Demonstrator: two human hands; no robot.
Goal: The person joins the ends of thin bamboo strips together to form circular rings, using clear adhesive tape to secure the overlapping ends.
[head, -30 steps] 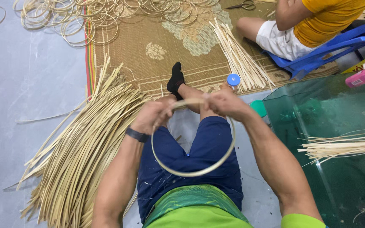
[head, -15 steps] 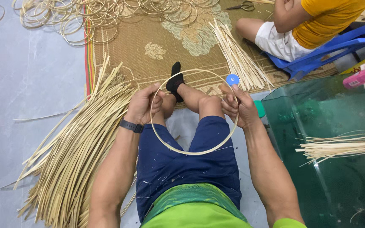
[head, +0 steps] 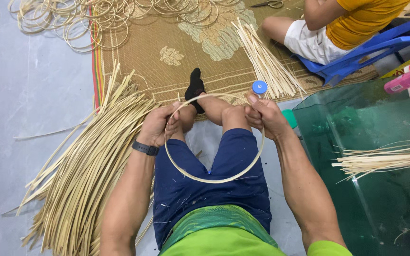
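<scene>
I sit on the floor with my legs out, in blue shorts and a black sock. A bent bamboo strip forms a ring (head: pixel 214 179) over my knees. My left hand (head: pixel 160 125), with a black wristband, grips the ring's left side. Its right side is held in my right hand (head: pixel 264 116). The ring's upper arc runs between both hands, above my knee.
A big heap of long bamboo strips (head: pixel 86 170) lies on the floor at my left. Finished rings (head: pixel 96 21) and a strip bundle (head: pixel 266 61) lie on a woven mat. Another person (head: pixel 338 28) sits at the back right. A green glass table (head: pixel 371 156) carries thin sticks.
The hands spread apart and the small loop widened into a large ring. Since half a second ago the ring has dropped a little lower over my thighs.
</scene>
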